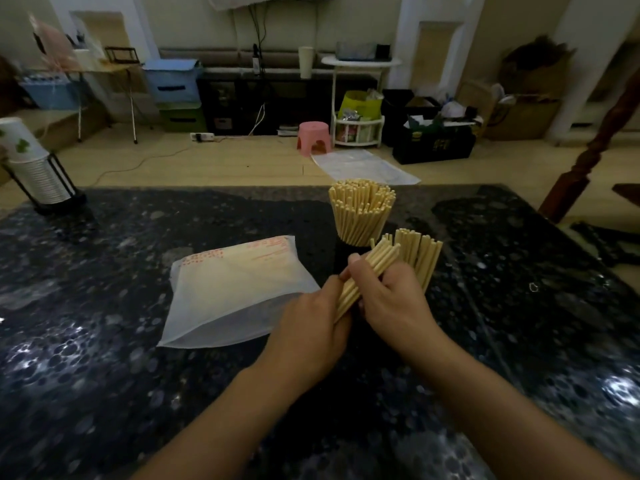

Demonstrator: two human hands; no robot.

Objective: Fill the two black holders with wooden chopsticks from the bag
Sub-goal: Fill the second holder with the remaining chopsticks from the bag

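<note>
I hold a bunch of chopsticks [367, 275] in both hands, my left hand [311, 327] and right hand [391, 296] curled round them, so none drop. The far holder [360, 220] looks full. The near holder [419, 258] needs more. The bag [228, 292] lies beside my left hand.

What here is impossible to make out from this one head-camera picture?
- Nearer black holder: hidden behind the right hand and the chopstick bundle both hands grip; only its chopsticks show.
- Far holder: mostly lost against the dark table.
- Bag: frosted plastic, so what remains inside is unclear; its red print is too blurred to read.
- Left hand: fingers hidden behind the bundle.
</note>
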